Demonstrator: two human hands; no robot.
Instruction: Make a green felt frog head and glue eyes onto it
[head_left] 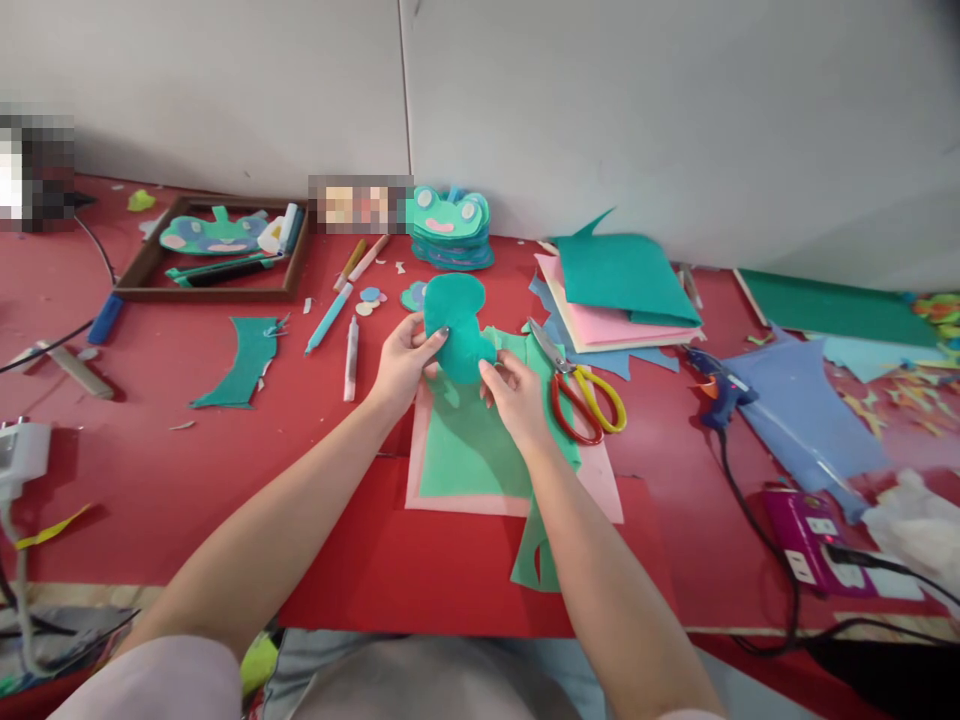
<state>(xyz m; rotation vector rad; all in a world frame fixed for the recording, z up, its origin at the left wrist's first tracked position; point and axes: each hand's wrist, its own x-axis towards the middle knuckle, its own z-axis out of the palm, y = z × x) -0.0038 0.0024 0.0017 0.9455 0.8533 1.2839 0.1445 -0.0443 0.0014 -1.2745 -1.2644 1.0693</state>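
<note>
Left hand (405, 362) and right hand (514, 395) both pinch one teal felt cutout (454, 325). One pair of scissors (581, 392) just right of cutout; one glue gun (716, 390) farther right.

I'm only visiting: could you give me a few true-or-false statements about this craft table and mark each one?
1. Both the left hand and the right hand hold the teal cutout. True.
2. The scissors are in the right hand. False: they lie on the table, just right of it.
3. A blue glue gun lies further right. True.
4. The frog stack sits in the tray. False: it stands by the wall, right of the tray.
</note>
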